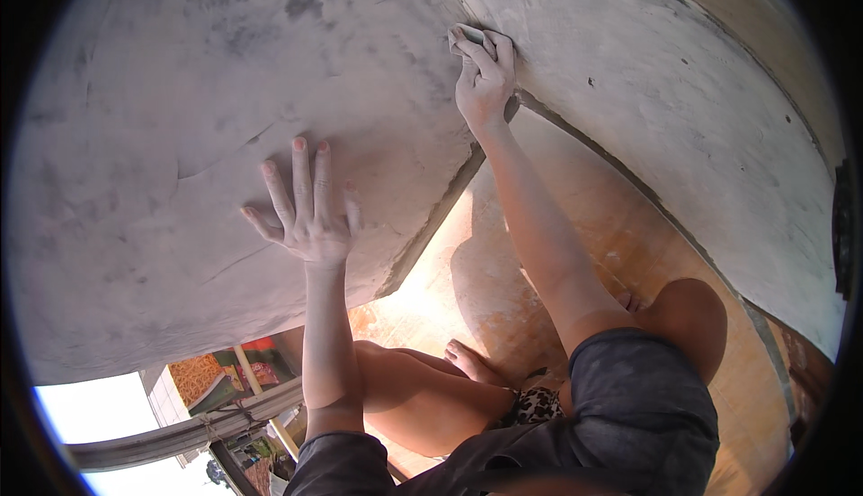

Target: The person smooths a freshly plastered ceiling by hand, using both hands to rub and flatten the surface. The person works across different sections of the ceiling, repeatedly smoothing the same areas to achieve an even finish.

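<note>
My left hand (315,222) lies flat against the grey plastered wall (171,109), fingers spread, holding nothing. Farther up and to the right, my right hand (486,84) grips a piece of folded sandpaper (459,37), with a greenish surface showing between its folds. It rests against the wall, close to the corner where a second plastered wall (665,91) meets the first. Pale dust coats both hands and forearms. The sandpaper's underside is hidden by my fingers.
Below the walls' rough lower edges lies a dusty orange-brown tiled floor (620,235), with a bright sunlit patch. My bare legs are folded beneath me. At lower left are a curved metal rail (171,442) and patterned, colourful fabric (193,377).
</note>
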{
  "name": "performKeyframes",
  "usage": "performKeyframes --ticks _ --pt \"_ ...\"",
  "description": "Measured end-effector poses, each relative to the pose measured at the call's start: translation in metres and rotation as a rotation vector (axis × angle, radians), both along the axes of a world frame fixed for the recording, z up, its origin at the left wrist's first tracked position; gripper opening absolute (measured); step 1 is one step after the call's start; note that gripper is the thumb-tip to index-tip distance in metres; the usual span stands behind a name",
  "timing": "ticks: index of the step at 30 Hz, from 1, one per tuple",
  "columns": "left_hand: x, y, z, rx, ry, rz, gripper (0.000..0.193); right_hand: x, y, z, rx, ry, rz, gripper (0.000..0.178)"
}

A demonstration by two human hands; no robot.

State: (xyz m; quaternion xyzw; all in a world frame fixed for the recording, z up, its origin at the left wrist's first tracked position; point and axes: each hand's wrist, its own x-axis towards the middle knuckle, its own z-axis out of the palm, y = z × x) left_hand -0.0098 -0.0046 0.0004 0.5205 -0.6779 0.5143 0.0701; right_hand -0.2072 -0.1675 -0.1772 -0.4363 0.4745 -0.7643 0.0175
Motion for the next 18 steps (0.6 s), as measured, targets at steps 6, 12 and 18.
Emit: performKeyframes --ticks 6,12,18 --pt "0.003 -0.001 0.001 0.031 0.022 -0.066 0.049 -0.002 0.006 -0.006 0.162 -0.026 -0.002 0.031" --pt "0.004 -0.001 -0.003 0.027 0.051 -0.069 0.052 0.005 -0.002 -0.010 0.131 -0.063 0.068 0.028" --pt "0.004 -0.001 -0.002 0.025 0.035 -0.072 0.053 0.009 -0.003 -0.014 0.082 -0.256 0.084 0.025"
